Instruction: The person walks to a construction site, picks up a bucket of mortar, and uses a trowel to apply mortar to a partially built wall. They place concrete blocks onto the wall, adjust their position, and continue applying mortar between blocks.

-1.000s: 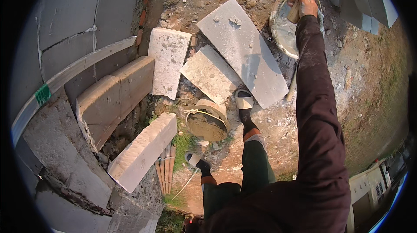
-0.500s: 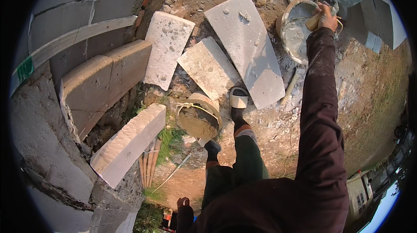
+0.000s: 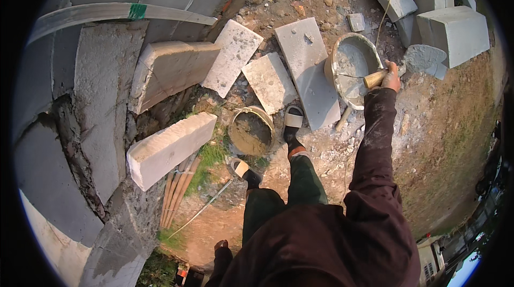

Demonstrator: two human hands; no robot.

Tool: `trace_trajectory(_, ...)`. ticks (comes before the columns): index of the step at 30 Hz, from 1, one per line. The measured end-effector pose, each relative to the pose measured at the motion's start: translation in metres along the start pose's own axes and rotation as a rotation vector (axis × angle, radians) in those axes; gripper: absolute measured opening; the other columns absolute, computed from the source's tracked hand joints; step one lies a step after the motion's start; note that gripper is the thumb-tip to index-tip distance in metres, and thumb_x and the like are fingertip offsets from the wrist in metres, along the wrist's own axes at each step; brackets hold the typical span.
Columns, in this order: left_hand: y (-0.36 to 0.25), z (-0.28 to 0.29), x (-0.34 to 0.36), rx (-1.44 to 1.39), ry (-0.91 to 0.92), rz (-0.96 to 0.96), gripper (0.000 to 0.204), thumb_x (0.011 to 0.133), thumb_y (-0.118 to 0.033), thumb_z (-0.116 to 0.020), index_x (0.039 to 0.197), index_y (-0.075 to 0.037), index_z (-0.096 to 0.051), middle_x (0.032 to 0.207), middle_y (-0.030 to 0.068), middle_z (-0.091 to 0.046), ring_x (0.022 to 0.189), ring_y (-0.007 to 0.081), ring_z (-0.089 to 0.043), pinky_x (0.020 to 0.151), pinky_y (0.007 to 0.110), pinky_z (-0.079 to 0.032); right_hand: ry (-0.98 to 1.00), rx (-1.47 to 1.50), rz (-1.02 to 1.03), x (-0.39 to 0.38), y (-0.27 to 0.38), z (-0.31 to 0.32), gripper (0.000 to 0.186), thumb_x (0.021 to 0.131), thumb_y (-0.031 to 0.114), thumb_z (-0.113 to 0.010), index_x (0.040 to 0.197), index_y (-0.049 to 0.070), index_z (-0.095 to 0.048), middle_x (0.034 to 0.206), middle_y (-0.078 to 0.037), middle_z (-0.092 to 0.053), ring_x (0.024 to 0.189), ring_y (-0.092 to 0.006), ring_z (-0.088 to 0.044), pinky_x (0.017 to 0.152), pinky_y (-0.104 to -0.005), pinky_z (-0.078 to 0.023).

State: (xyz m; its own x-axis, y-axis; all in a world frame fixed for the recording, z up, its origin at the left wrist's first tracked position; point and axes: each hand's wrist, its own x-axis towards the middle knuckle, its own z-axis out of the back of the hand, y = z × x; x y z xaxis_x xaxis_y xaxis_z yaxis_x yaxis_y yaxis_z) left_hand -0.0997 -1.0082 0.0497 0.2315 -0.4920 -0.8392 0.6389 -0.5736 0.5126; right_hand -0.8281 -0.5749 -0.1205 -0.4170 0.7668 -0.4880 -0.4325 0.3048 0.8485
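My right hand (image 3: 392, 77) is closed round the wooden handle of a trowel (image 3: 424, 58). Its grey-smeared blade points away to the right, beyond the rim of a bucket (image 3: 334, 73). Wet grey mortar (image 3: 352, 62) fills part of that bucket, and the handle's end overhangs its right side. Low in the view, my left hand (image 3: 221, 245) hangs beside my body, small and foreshortened; its fingers do not show clearly. Nearer my feet stands a second bucket (image 3: 231, 132) holding brown, sandy material (image 3: 250, 136).
Flat grey slabs (image 3: 309, 67) lie ahead of my feet. A pale block (image 3: 174, 145) rests on the low wall at left, beside several bamboo poles (image 3: 179, 190). More blocks (image 3: 455, 33) are stacked at far right. A thin cord (image 3: 384, 14) runs past the mortar bucket.
My view has shifted, so the wall and slabs sit differently. My right hand, still gripping the trowel, is lower in view, beside the mortar bucket's right rim. My left foot is now farther from the sandy bucket.
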Motion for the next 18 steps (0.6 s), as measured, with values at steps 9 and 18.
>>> trace_trajectory(9,-0.055,0.013,-0.015,-0.483,-0.076,-0.002,0.043,0.078,-0.037,-0.058,0.103,-0.002,-0.062,0.106,0.0175,-0.06,0.099,0.0312,-0.056,0.085,0.04,-0.045,0.317,-0.055,-0.124,-0.102,-0.044,0.006,0.029,0.065,0.014,-0.066,0.082,0.001,-0.047,0.061,-0.006,-0.048,0.048,-0.0181,-0.05,0.045,-0.0317,-0.043)
trace_trajectory(18,-0.211,0.107,-0.004,-0.407,-0.158,-0.428,0.055,0.083,-0.046,-0.052,0.12,-0.005,-0.051,0.122,0.0188,-0.049,0.112,0.0331,-0.048,0.092,0.041,-0.04,0.692,-0.549,0.109,-0.107,-0.087,-0.036,0.05,0.062,0.03,-0.069,0.095,-0.006,-0.058,0.08,-0.018,-0.064,0.075,-0.0273,-0.06,0.072,-0.0344,-0.045)
